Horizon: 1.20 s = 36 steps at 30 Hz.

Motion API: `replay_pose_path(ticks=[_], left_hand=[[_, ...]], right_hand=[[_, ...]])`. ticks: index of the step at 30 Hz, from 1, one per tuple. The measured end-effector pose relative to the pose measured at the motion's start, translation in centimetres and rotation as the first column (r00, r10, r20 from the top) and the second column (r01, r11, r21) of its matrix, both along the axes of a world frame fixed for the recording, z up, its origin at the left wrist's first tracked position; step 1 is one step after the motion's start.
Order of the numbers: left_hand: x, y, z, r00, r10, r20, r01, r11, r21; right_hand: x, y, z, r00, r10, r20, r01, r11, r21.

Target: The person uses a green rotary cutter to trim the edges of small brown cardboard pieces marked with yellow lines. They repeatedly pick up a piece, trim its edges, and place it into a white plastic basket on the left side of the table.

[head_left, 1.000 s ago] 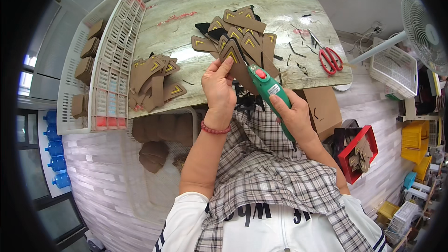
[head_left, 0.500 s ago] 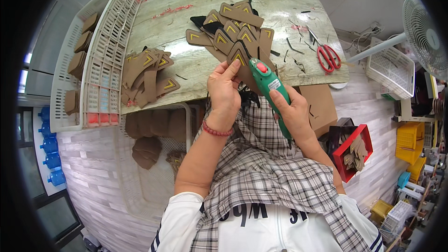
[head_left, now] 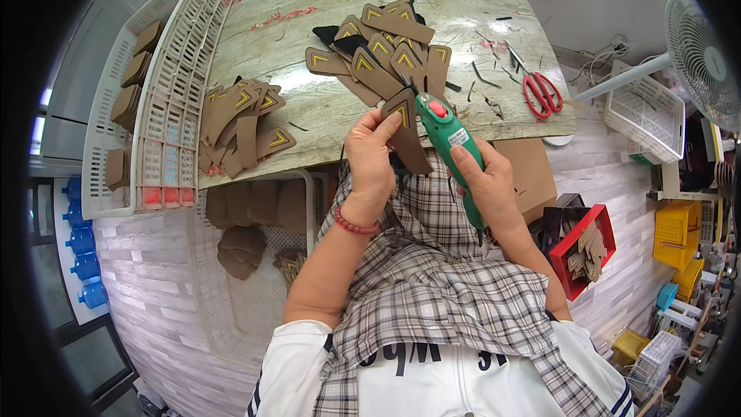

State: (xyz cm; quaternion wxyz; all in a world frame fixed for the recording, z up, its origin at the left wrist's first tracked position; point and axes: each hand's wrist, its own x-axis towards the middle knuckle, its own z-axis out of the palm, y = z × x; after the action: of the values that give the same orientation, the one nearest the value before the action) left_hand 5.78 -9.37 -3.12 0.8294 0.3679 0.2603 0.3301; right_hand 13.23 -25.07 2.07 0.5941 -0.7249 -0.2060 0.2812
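Note:
My left hand [head_left: 372, 156] pinches a brown tab [head_left: 410, 148] with a yellow V-shaped mark, between thumb and fingers, just in front of the table edge. A green handheld electric cutter [head_left: 450, 135] with a red button is gripped in my right hand [head_left: 486, 185]. Its head lies close along the right edge of the tab; whether the blade touches is too small to tell. Beyond both hands, a heap of similar brown tabs [head_left: 378, 62] is spread on the table [head_left: 309, 100]. A second pile of tabs [head_left: 243, 120] lies to the left.
Red-handled scissors [head_left: 543, 95] and dark scraps [head_left: 485, 74] lie on the table's right side. A white slatted crate [head_left: 181, 85] stands at the left. Below the table is another white basket [head_left: 231, 301]; a red box [head_left: 611, 232] with pieces stands right, near a fan [head_left: 698, 50].
The held tab has come down slightly toward me and turned a little. The cutter has shifted slightly with it, now along the tab's right edge near the tip.

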Motion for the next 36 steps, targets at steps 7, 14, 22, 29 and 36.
replay_pose_path(ticks=[7,14,22,29,36], left_hand=[[-1.1,2.1,0.8,0.996,-0.077,-0.035,0.082,0.981,0.177],[-2.0,3.7,1.1,0.982,-0.180,-0.062,0.191,0.935,0.299],[-2.6,5.3,1.9,0.958,-0.251,-0.137,0.284,0.892,0.353],[-3.4,7.2,2.4,0.898,-0.364,-0.246,0.437,0.795,0.421],[-3.7,8.1,2.6,0.842,-0.404,-0.357,0.532,0.726,0.435]], right_hand=[[0.4,-0.9,0.1,0.997,0.062,-0.043,-0.064,0.997,-0.048],[0.5,-1.4,0.2,0.992,0.095,-0.085,-0.100,0.993,-0.060],[0.7,-1.7,0.6,0.984,0.154,-0.093,-0.161,0.985,-0.069],[1.3,-2.2,0.5,0.966,0.234,-0.106,-0.246,0.962,-0.118],[1.4,-2.3,0.6,0.963,0.259,-0.069,-0.267,0.949,-0.169]])
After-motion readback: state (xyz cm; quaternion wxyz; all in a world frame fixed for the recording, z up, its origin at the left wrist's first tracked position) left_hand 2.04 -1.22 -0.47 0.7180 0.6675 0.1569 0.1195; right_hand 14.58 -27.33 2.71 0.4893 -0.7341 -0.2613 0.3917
